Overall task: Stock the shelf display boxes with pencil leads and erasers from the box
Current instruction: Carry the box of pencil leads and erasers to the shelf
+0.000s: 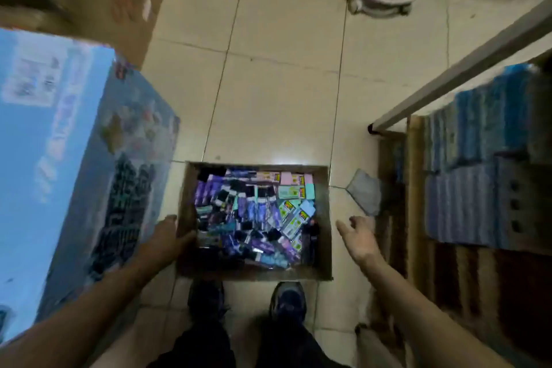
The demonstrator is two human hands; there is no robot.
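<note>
The left hand holds the box by its edge to keep it steady, while the right hand hangs open and empty just beside it, with all 5 fingers spread.

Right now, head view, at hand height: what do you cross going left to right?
Large blue carton → left hand on the left wall of the open cardboard box → cardboard box of small stationery packs → right hand, open and empty → shelf stock in blue packs.

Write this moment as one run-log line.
left hand: gripping left wall of cardboard box | right hand: open, empty, beside box | stationery packets: untouched | box on floor
</note>
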